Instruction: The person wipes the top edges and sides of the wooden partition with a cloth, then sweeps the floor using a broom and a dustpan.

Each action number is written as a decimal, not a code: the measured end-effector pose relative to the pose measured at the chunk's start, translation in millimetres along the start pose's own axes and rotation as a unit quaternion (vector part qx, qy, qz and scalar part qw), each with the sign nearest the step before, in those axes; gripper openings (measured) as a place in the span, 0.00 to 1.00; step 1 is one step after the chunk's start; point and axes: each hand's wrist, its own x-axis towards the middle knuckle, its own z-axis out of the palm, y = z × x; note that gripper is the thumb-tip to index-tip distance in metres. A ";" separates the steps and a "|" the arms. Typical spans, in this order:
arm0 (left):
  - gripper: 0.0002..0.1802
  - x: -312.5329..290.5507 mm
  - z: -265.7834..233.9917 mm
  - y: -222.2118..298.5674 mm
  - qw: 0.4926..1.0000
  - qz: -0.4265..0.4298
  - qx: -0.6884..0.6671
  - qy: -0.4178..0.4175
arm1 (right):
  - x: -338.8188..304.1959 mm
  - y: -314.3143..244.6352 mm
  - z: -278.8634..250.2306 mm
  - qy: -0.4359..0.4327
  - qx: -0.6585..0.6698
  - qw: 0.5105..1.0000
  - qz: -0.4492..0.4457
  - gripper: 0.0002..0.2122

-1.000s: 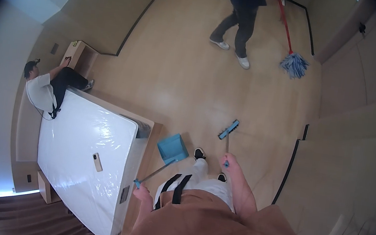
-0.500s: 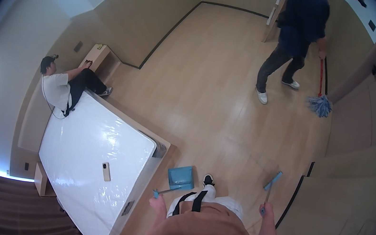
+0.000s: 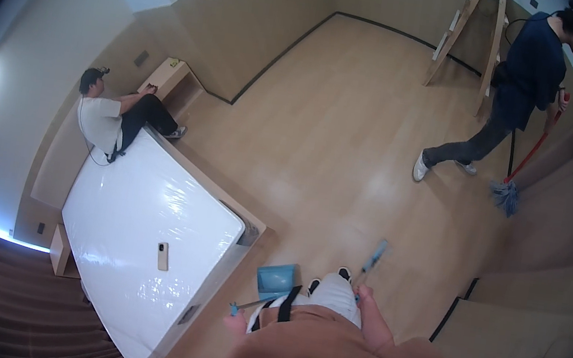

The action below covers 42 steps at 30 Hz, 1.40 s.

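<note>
My left hand [image 3: 235, 322] is closed around the handle end of a blue long-handled dustpan [image 3: 277, 280], whose pan rests on the wooden floor beside the bed corner. In front of my right thigh, my right hand [image 3: 364, 293] grips the handle of a broom [image 3: 374, 257] with a narrow light-blue head. The broom head is out ahead of my feet, to the right of the dustpan and apart from it. Whether the head touches the floor I cannot tell.
A bed with a plastic-wrapped white mattress [image 3: 150, 211] stands at left, a phone [image 3: 163, 256] on it. One person [image 3: 101, 120] sits on its far edge. Another person [image 3: 528, 74] handles a blue mop [image 3: 505, 197] at far right, near a wooden stepladder [image 3: 457, 34].
My right hand has brought the broom leftward, nearer my body. The dustpan stays beside the bed. The person with the mop has shifted right and now leans over it; more of the stepladder shows.
</note>
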 end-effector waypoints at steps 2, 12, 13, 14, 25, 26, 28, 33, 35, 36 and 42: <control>0.13 -7.2 -8.4 -3.4 0.999 0.019 -0.019 0.044 | -10.3 -22.3 8.5 -0.108 -0.001 0.994 -0.023 0.08; 0.17 -51.3 -11.5 42.3 0.997 -0.061 0.024 -0.034 | -21.2 -125.2 -14.4 -0.160 -0.061 0.984 -0.049 0.12; 0.18 -49.0 -3.3 37.3 0.999 -0.038 0.020 -0.028 | -28.5 -127.6 -19.8 -0.152 -0.069 0.984 -0.063 0.11; 0.18 -46.8 3.7 31.3 1.000 -0.016 0.016 -0.021 | -35.7 -130.4 -23.7 -0.145 -0.079 0.983 -0.077 0.09; 0.21 -42.5 23.6 -12.1 0.999 0.014 0.046 -0.005 | -29.3 -78.5 -149.4 0.032 -0.020 0.997 -0.068 0.05; 0.22 -43.8 20.5 -8.4 0.997 0.008 0.071 -0.004 | -22.7 -76.7 -153.1 0.046 0.003 0.997 -0.054 0.05; 0.22 -39.4 39.8 -33.9 0.998 0.041 0.055 0.011 | 9.9 -62.2 -173.7 0.076 0.005 0.995 -0.060 0.05; 0.26 -39.2 40.4 -57.0 0.993 0.067 0.089 0.026 | 47.7 -45.7 -158.4 -0.019 0.036 0.998 -0.046 0.07; 0.26 -52.5 37.3 -40.8 0.993 0.051 0.102 -0.004 | 39.2 -46.2 -137.8 -0.056 0.020 0.998 -0.010 0.09; 0.25 -57.7 33.9 -39.7 0.994 0.046 0.103 0.001 | 31.2 -44.7 -120.2 -0.048 -0.029 0.998 -0.003 0.09; 0.21 -75.9 26.5 -19.9 0.991 0.013 0.133 -0.003 | 66.3 -46.3 -43.7 -0.033 -0.098 0.995 0.012 0.09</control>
